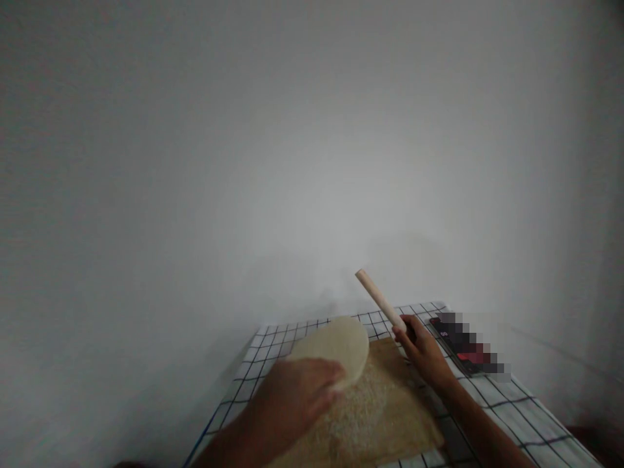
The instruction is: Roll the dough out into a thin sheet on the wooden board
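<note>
A round, flat sheet of rolled dough point(341, 338) is held up at a tilt over the wooden board point(390, 409). My left hand point(307, 393) grips it near its lower edge, fingers lying across the near face; the thumb is hard to make out. In my right hand point(422, 348) is a slim wooden rolling pin point(377, 298), raised off the board and pointing up to the left. My fingers wrap round its lower end. White flour is scattered over the board's surface.
A white cloth with a dark grid point(511, 409) covers the table. To the right of my right hand lies a dark phone-like device point(455, 344), partly blurred out. A plain pale wall point(312, 162) stands right behind the table.
</note>
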Tool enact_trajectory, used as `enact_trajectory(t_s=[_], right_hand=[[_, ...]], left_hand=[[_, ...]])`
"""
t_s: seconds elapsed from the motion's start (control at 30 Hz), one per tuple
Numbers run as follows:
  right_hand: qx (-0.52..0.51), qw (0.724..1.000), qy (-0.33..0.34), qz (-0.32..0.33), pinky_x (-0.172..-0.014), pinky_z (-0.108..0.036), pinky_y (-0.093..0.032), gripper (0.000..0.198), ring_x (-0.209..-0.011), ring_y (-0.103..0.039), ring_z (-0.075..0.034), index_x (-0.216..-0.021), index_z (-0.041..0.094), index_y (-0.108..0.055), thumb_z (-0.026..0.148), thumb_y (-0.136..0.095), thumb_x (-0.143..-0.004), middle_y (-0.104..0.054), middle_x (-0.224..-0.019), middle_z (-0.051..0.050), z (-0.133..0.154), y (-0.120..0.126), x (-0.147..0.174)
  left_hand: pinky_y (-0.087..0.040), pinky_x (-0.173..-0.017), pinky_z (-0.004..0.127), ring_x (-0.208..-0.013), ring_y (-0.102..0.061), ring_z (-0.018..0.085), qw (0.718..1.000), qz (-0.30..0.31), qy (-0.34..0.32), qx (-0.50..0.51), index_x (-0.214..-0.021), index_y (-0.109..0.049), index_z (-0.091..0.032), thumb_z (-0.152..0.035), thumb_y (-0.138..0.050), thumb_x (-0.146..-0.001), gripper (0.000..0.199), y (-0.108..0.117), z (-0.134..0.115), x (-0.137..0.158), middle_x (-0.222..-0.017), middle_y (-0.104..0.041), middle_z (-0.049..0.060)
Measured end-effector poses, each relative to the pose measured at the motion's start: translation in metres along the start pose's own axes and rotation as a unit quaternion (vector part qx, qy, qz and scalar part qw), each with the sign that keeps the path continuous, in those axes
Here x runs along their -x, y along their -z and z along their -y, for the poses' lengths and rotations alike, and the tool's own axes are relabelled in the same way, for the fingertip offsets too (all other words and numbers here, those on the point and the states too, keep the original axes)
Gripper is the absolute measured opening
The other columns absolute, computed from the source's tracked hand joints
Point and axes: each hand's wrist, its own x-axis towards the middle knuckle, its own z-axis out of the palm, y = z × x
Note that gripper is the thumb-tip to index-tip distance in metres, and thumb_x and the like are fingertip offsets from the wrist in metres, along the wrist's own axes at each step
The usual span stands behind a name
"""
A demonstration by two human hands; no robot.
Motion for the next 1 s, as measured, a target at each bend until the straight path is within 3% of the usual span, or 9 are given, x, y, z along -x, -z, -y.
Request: enact_trajectory(t_s=[0.07,0.17,0.23,0.37,0.47,0.6,0.73,0.87,1.0], right_hand=[[-0.002,1.000,-0.006,-0.001,-0.066,-0.032,-0.046,0.042,-0.075,-0.061,-0.021,-0.115,0.021,-0.053,0.057,-0.048,-0.095,-0.065,-0.082,-0.002,0.002,0.002,0.000],[0.001,1.000,-0.007,0.007,-0.068,-0.033,-0.047,0.042,-0.075,-0.062,-0.021,-0.117,0.021,-0.052,0.057,-0.046,-0.096,-0.065,-0.081,-0.002,0.008,0.003,0.000],[0.007,1.000,-0.004,0.010,-0.068,-0.033,-0.047,0.042,-0.074,-0.062,-0.021,-0.117,0.020,-0.052,0.056,-0.045,-0.097,-0.065,-0.080,-0.002,0.012,0.003,0.000],[0.027,0.999,-0.013,0.014,-0.064,-0.032,-0.046,0.042,-0.070,-0.060,-0.021,-0.115,0.020,-0.052,0.057,-0.043,-0.097,-0.061,-0.076,0.000,0.017,0.001,0.001],[0.040,0.999,-0.016,0.015,-0.059,-0.030,-0.042,0.042,-0.065,-0.055,-0.019,-0.113,0.021,-0.052,0.058,-0.043,-0.097,-0.056,-0.073,0.002,0.018,0.001,0.002],[0.038,0.999,-0.026,0.011,-0.056,-0.028,-0.039,0.039,-0.063,-0.052,-0.016,-0.106,0.022,-0.054,0.058,-0.042,-0.099,-0.054,-0.073,0.003,0.017,0.001,0.004],[0.020,0.997,-0.053,0.047,-0.053,-0.026,-0.038,0.045,-0.059,-0.051,-0.015,-0.085,0.023,-0.053,0.059,-0.033,-0.101,-0.052,-0.066,0.004,0.019,0.001,0.005],[0.064,0.990,-0.033,0.118,-0.053,-0.027,-0.036,0.050,-0.058,-0.053,-0.015,-0.074,0.022,-0.055,0.061,-0.035,-0.099,-0.055,-0.062,0.002,0.029,0.001,0.008],[0.155,0.966,0.033,0.206,-0.054,-0.028,-0.031,0.054,-0.056,-0.051,-0.015,-0.067,0.022,-0.059,0.059,-0.037,-0.099,-0.059,-0.060,0.001,0.047,0.001,0.015]], left_hand=[[-0.056,-0.095,0.033,-0.108,-0.069,0.025,0.997,0.065,-0.031,0.018,-0.120,-0.071,-0.032,-0.051,-0.067,-0.084,0.041,-0.039,0.012,0.032,-0.123,-0.072,0.002],[-0.057,-0.094,0.031,-0.103,-0.071,0.022,0.999,-0.022,0.034,0.013,-0.112,-0.074,-0.032,-0.043,-0.053,-0.094,0.030,-0.063,0.039,0.056,-0.113,-0.075,0.001],[-0.050,-0.106,0.037,-0.117,-0.064,0.021,0.993,-0.095,0.070,-0.011,-0.120,-0.069,-0.034,-0.041,-0.042,-0.100,0.035,-0.053,0.050,0.049,-0.124,-0.071,0.000],[-0.031,-0.120,0.049,-0.148,-0.028,0.023,0.993,-0.096,0.025,-0.061,-0.142,-0.051,-0.034,-0.041,-0.036,-0.103,0.042,-0.034,0.047,0.007,-0.154,-0.044,-0.002],[-0.025,-0.121,0.055,-0.151,-0.019,0.025,0.994,-0.051,-0.007,-0.101,-0.153,-0.032,-0.032,-0.042,-0.036,-0.104,0.050,-0.064,0.041,-0.015,-0.162,-0.029,0.001],[-0.028,-0.121,0.055,-0.150,-0.023,0.026,0.991,-0.013,-0.042,-0.123,-0.157,-0.020,-0.033,-0.038,-0.035,-0.104,0.055,-0.116,0.042,-0.015,-0.162,-0.026,0.001],[-0.026,-0.122,0.054,-0.150,-0.020,0.025,0.994,0.010,-0.040,-0.101,-0.157,-0.019,-0.033,-0.039,-0.033,-0.105,0.054,-0.115,0.043,-0.008,-0.163,-0.022,0.001],[-0.022,-0.123,0.054,-0.150,-0.022,0.025,0.997,0.059,-0.050,-0.023,-0.155,-0.025,-0.034,-0.043,-0.043,-0.102,0.057,-0.092,0.038,0.012,-0.163,-0.026,-0.001],[-0.045,-0.111,0.041,-0.123,-0.060,0.021,0.994,0.032,-0.048,0.089,-0.126,-0.063,-0.035,-0.036,-0.045,-0.100,0.032,-0.077,0.029,0.054,-0.130,-0.067,-0.002]])
